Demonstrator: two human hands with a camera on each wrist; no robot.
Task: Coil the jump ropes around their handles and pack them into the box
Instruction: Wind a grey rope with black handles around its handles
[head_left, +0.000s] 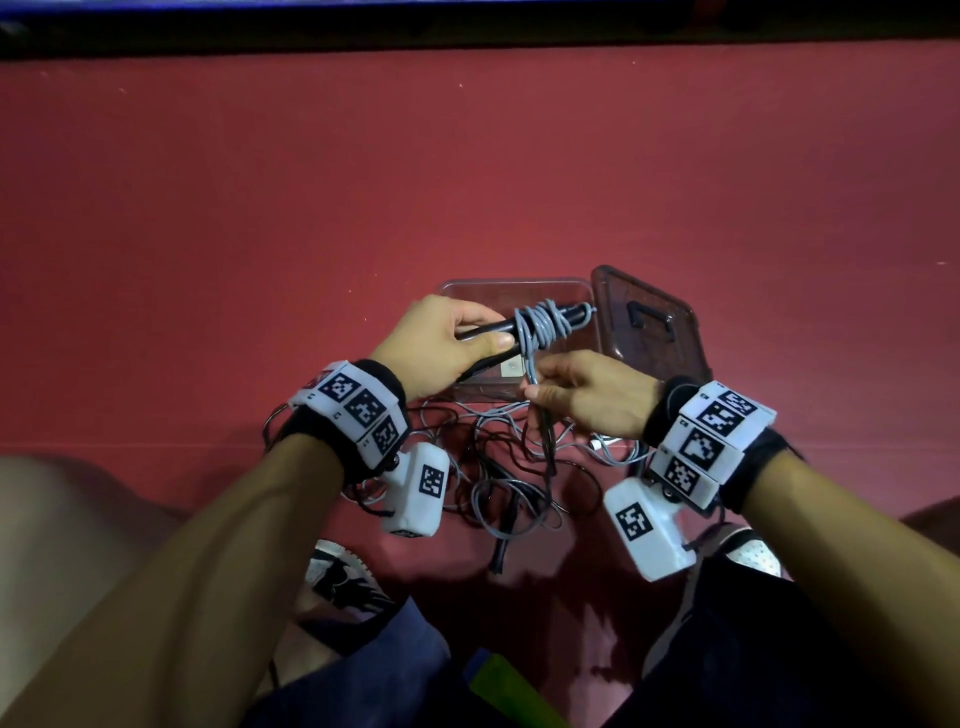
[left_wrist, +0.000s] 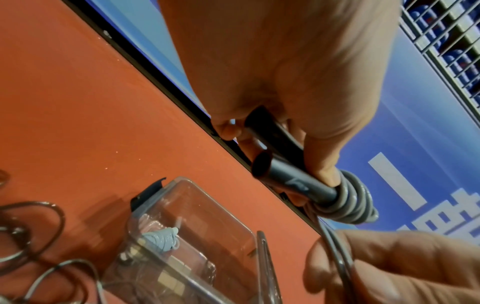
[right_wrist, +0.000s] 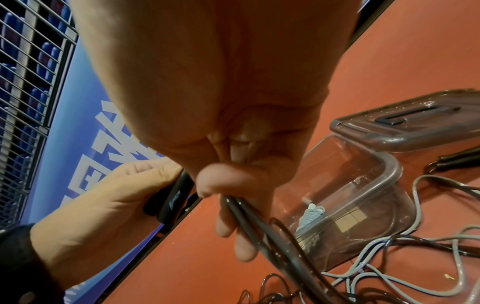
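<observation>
Between my two hands, above the open box, the work is going on. My left hand (head_left: 441, 343) has its fingers and thumb curled around the two black cylindrical plastic handles (left_wrist: 288, 174) of one jump rope, held together side by side as one bundle. The long axis of this bundle runs from my left toward my right and a little away from me, so the free ends of the handles point over the box. Several turns of thin grey rubber rope (head_left: 543, 325) already sit around the far half of the handles, just beyond my left thumb.

My right hand (head_left: 587, 395) is just below and to the right of that coil, nearer to me. Thumb and fingers pinch the loose grey strand, and a darker strand seems to pass through the same fingers; I cannot tell if it belongs to this rope. From the pinch the strand rises almost straight to the coil, so I judge that the next turn must go over the handles, across their axis.

Under both hands stands the clear rectangular plastic box (head_left: 576, 288); one coiled pale rope bundle (right_wrist: 310, 216) already lies inside. Its dark translucent plastic lid (head_left: 649, 322) lies just to the right. Nearer to me, a tangle of grey and black ropes (head_left: 498, 467) lies on the red floor (head_left: 208, 208).
</observation>
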